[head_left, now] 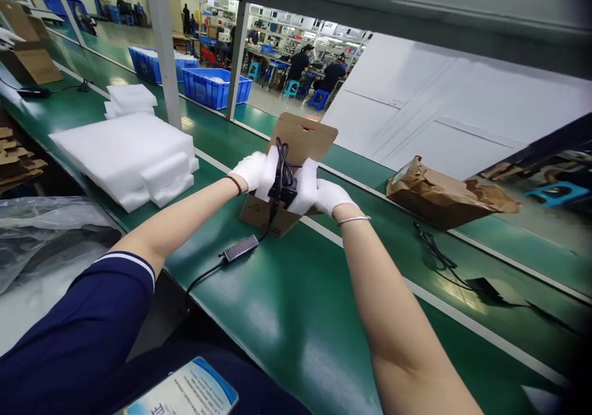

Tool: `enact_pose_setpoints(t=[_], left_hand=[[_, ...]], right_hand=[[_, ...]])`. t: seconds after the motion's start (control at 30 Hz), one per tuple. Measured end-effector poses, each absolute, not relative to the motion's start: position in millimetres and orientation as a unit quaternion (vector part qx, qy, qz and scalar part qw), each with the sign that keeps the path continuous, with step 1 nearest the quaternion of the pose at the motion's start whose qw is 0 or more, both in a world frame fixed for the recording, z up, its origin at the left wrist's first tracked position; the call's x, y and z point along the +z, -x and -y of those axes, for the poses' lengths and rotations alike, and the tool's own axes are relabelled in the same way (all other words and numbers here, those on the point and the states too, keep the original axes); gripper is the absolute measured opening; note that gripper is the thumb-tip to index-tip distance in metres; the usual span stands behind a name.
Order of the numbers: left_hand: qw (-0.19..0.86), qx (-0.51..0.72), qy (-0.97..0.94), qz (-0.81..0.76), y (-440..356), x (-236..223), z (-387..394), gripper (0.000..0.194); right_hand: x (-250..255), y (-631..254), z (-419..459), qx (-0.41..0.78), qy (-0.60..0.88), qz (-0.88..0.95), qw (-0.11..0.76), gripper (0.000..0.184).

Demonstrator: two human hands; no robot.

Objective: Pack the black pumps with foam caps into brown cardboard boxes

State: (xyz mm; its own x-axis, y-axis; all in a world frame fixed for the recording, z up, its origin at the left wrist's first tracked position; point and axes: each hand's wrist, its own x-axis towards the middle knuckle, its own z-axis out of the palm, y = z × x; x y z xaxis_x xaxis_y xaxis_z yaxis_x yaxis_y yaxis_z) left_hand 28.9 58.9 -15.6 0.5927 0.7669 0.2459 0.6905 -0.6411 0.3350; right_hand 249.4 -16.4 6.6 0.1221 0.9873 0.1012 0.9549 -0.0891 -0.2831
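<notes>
Both my hands wear white gloves. My left hand (250, 170) and my right hand (330, 196) each press a white foam block (268, 173) (303, 187) against the sides of a small black device (283, 187). Behind it stands a brown cardboard sheet (300, 137) with a hanging cutout, its lower end (266, 214) resting on the green conveyor belt (296, 316). A black cable (281, 159) loops over the device. It runs down to a ribbed black power brick (240, 248) lying on the belt.
Stacked white foam sheets (124, 162) lie left of my hands, and crumpled brown paper (439, 196) lies right. A black cable (435, 251) lies on the belt. Blue crates (208, 88) stand beyond, where seated workers (298, 66) sit. A plastic bag (41, 236) lies at lower left.
</notes>
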Motion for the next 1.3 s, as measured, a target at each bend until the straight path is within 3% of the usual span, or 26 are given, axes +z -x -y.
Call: enact_pose_setpoints(t=[0.1,0.2,0.27,0.33,0.4,0.47,0.53,0.57,0.63,0.7,0.77,0.87,0.97,1.1,1.23,1.3], left_hand=[[0.034,0.195,-0.894,-0.402,-20.3,-19.3,-50.3,0.057],[-0.034,0.098,-0.930,-0.352,-22.2,-22.1,-45.6,0.049],[-0.051,0.059,-0.934,-0.349,-27.7,-22.8,-41.8,0.038],[-0.064,0.073,-0.935,-0.342,-27.1,-24.4,-30.8,0.035],[-0.059,0.141,-0.928,-0.339,-13.4,-30.3,-6.7,0.038],[0.013,0.188,-0.905,-0.382,12.2,-44.2,30.7,0.035],[0.164,0.158,-0.861,-0.454,41.2,-67.2,72.9,0.043],[0.253,0.116,-0.841,-0.465,53.7,-81.3,91.9,0.049],[0.418,0.097,-0.765,-0.481,70.6,-110.3,120.0,0.046],[0.624,0.149,-0.604,-0.473,75.6,-134.0,135.2,0.038],[0.777,0.198,-0.418,-0.428,73.1,-146.8,144.2,0.038],[0.862,0.245,-0.271,-0.351,68.4,-142.6,161.2,0.038],[0.905,0.281,-0.176,-0.266,67.9,-118.5,184.1,0.029],[0.922,0.352,-0.064,-0.151,67.6,-87.6,203.4,0.023],[0.915,0.355,-0.076,-0.175,64.9,-86.8,202.3,0.023],[0.920,0.317,-0.128,-0.193,63.0,-93.4,196.1,0.024]], right_hand=[[12.8,-245.5,21.3,0.033,0.737,0.668,0.097,0.048],[4.0,-232.7,23.0,0.024,0.710,0.702,-0.049,0.046],[-7.8,-222.9,23.5,-0.017,0.708,0.699,-0.101,0.047],[-19.3,-216.1,29.6,-0.072,0.707,0.699,-0.082,0.046],[-28.7,-213.0,46.9,-0.125,0.699,0.704,-0.006,0.044],[-38.7,-209.7,78.2,-0.156,0.691,0.697,0.112,0.044],[-53.2,-199.0,120.5,-0.102,0.703,0.674,0.204,0.041],[-62.9,-189.0,143.4,-0.023,0.706,0.676,0.209,0.039],[-85.9,-160.2,186.4,0.210,0.650,0.719,0.126,0.039],[-110.3,-125.8,219.7,0.403,0.548,0.731,0.051,0.035],[-131.6,-96.2,241.3,0.496,0.509,0.700,0.075,0.036],[-151.3,-73.6,258.4,0.539,0.510,0.647,0.175,0.055],[-150.4,-71.4,269.6,0.550,0.478,0.649,0.221,0.056],[-113.3,-81.1,286.8,0.523,0.482,0.673,0.203,0.016],[-64.5,-105.2,283.8,0.258,0.631,0.694,0.231,0.020],[-46.9,-117.5,266.3,0.147,0.667,0.687,0.247,0.047]])
